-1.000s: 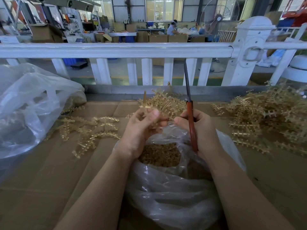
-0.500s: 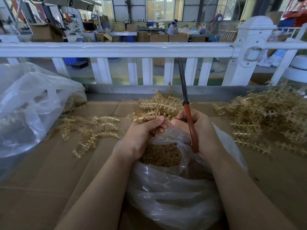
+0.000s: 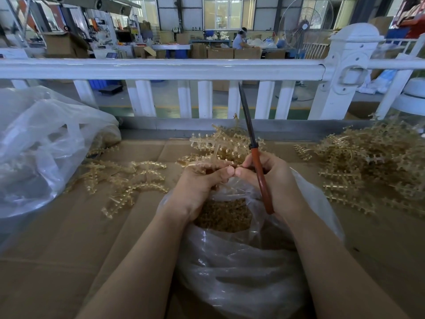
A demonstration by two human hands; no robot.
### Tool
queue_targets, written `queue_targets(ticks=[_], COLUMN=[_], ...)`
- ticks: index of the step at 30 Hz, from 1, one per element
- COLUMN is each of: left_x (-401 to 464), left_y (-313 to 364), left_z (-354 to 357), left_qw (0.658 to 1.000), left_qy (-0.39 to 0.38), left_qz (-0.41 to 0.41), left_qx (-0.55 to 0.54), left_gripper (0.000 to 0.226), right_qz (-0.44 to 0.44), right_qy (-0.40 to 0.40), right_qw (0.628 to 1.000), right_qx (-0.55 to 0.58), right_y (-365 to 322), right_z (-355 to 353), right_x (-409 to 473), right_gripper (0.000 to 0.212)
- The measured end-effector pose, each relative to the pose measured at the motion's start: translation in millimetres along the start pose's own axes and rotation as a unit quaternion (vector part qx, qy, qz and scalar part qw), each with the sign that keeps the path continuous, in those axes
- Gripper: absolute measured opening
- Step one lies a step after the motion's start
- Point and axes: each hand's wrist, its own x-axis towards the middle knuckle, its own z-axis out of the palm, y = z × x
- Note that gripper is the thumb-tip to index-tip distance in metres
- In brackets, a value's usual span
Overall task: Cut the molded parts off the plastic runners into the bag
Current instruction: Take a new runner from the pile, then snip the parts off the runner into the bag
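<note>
A clear plastic bag (image 3: 241,272) stands open in front of me, with small tan cut parts (image 3: 220,217) heaped inside. Above its mouth my left hand (image 3: 197,187) grips a translucent tan plastic runner (image 3: 207,155) that sticks out to the far side. My right hand (image 3: 273,178) holds red-handled scissors (image 3: 259,173), blades together and pointing up toward the railing. The thumbs of both hands nearly touch over the bag.
Runners lie on the cardboard tabletop (image 3: 69,249): a few at left (image 3: 128,180), a big tangled pile at right (image 3: 372,166), another heap (image 3: 230,141) behind my hands. A large clear bag (image 3: 41,148) sits far left. A white railing (image 3: 184,67) borders the far side.
My left hand has dropped and turned the runner from upright to lying flat, closing in on my right hand. The scissors have tilted slightly further left.
</note>
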Motion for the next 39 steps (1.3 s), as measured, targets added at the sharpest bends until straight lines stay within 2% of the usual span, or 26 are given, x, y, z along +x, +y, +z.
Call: queue_targets(ticks=[5,7,11,16,21,31,39], left_x=[4,6,7,8,10,4,1], left_y=[-1,-2,-2,-3,-5,-2,0], left_z=[0,-1,-1,0,1,4,4], left_qw=[0.998,0.996,0.991,0.987,0.984,0.98,0.981], left_qy=[0.05,0.068,0.109,0.15,0.175,0.184,0.164], left_qz=[0.042,0.052,0.054,0.041,0.036,0.024,0.058], left_qx=[-0.008,-0.032,-0.061,-0.052,-0.017,0.067,0.089], left_gripper=[0.018,0.016,0.014,0.023,0.021,0.019,0.022], right_qz=[-0.051,-0.081,-0.143,-0.205,-0.201,-0.155,-0.134], right_qy=[0.002,0.006,0.017,0.035,0.055,0.042,0.043], right_qw=[0.996,0.988,0.941,0.885,0.86,0.866,0.86], right_qx=[-0.069,-0.129,-0.307,-0.416,-0.466,-0.473,-0.49], right_y=[4,5,9,8,10,11,9], right_z=[-3,-5,-8,-6,-5,-7,-11], right_x=[0,-1,-2,-6,-5,-5,-4], right_gripper=[0.023,0.028,0.046,0.052,0.05,0.047,0.045])
